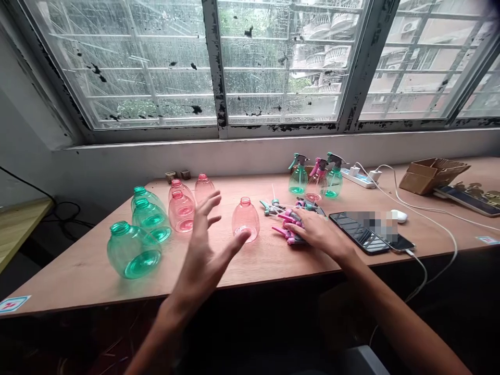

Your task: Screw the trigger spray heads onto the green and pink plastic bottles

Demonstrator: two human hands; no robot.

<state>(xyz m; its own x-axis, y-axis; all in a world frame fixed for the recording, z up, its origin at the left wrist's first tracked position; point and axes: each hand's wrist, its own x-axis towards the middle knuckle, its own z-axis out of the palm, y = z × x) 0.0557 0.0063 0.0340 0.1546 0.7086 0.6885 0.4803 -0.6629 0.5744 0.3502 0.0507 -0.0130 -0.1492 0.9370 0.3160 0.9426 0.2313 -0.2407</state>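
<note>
My left hand is raised in front of a clear pink bottle, fingers spread and nothing in them. That bottle stands upright without a top on the table; its base is partly behind my thumb. At the pile of spray heads, the fingers of my right hand close on a pink spray head. Part of the grip is hidden by the hand. Left of my left hand stand three open green bottles and three open pink bottles.
At the back, three bottles fitted with spray heads stand near a power strip. A tablet or phone with a white cable lies right of the pile. Farther right is an open cardboard box. The table meets the window wall.
</note>
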